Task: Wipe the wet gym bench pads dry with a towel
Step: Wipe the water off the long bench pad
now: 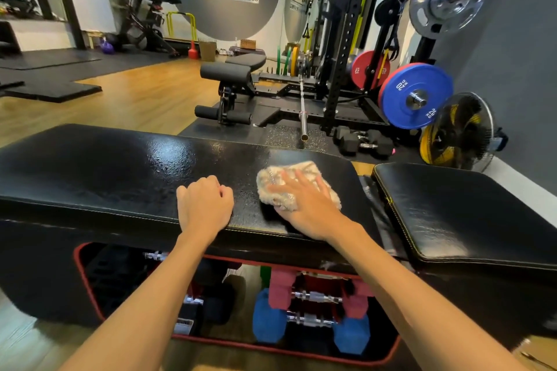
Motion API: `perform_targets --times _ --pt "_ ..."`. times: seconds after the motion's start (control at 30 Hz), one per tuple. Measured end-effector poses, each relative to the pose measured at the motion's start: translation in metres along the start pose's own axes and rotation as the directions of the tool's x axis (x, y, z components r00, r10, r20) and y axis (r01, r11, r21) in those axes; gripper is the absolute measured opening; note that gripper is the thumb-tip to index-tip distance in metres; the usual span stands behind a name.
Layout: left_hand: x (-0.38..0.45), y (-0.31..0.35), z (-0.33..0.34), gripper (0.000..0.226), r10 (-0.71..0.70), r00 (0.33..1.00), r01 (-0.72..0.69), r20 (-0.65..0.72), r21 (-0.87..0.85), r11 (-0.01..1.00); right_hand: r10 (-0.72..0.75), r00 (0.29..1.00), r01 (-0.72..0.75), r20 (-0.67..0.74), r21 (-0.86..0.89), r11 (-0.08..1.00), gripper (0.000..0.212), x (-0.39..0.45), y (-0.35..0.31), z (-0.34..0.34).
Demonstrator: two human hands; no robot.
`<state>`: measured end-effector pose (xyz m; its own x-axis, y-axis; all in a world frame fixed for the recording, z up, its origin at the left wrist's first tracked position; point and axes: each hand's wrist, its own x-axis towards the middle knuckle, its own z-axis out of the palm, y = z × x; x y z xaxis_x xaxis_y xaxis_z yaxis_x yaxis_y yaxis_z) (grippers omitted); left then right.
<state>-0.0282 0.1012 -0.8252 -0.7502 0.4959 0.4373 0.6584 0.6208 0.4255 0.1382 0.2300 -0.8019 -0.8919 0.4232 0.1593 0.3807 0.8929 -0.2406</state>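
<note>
A long black bench pad (114, 172) lies across the view, its surface beaded with water around the middle. A second black pad (458, 208) sits to its right, past a narrow gap. A beige crumpled towel (283, 178) rests on the right part of the long pad. My right hand (304, 202) lies flat on the towel with fingers spread, pressing it down. My left hand (205, 205) rests as a loose fist on the pad's near edge, left of the towel, with nothing in it.
Under the bench, a red-rimmed opening holds several dumbbells (310, 319). Beyond the bench stand another bench (235, 75), a barbell (303, 111), a rack with a blue plate (416, 96), black dumbbells (361, 141) and a floor fan (461, 132).
</note>
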Motion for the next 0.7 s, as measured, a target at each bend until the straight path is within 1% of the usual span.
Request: perform_targets --times 0.17,0.3,0.37,0.43,0.53,0.6,0.7 --pt "0.000 0.002 -0.004 0.028 -0.011 1.000 0.011 0.017 0.008 1.000 -0.042 0.999 0.043 0.019 -0.017 0.999 0.050 -0.053 -0.008 -0.004" --pt "0.000 0.002 -0.004 0.029 -0.013 1.000 0.013 0.023 0.018 1.000 -0.057 0.997 0.059 0.042 -0.042 0.997 0.056 -0.093 0.010 -0.003" --pt "0.000 0.002 -0.003 0.029 -0.007 1.000 0.007 0.016 0.023 1.000 -0.049 0.998 0.050 0.025 -0.041 0.998 0.055 -0.108 0.025 -0.005" --pt "0.001 0.001 -0.002 0.029 -0.003 1.000 0.003 0.008 0.031 1.000 -0.007 1.000 0.006 -0.006 -0.046 0.999 0.050 -0.115 0.039 -0.009" --pt "0.002 0.000 0.000 0.028 0.011 1.000 -0.013 0.019 0.079 0.997 0.084 0.995 -0.089 -0.056 -0.097 0.991 0.069 -0.107 0.058 -0.009" --pt "0.004 0.002 0.001 0.027 0.043 0.997 -0.049 0.060 0.100 0.994 0.151 0.984 -0.161 -0.089 -0.115 0.980 0.079 -0.089 0.073 -0.006" --pt "0.016 -0.014 -0.007 0.026 0.122 0.985 -0.122 0.126 -0.009 0.992 0.231 0.966 -0.241 -0.113 -0.086 0.967 0.084 -0.048 0.095 -0.004"
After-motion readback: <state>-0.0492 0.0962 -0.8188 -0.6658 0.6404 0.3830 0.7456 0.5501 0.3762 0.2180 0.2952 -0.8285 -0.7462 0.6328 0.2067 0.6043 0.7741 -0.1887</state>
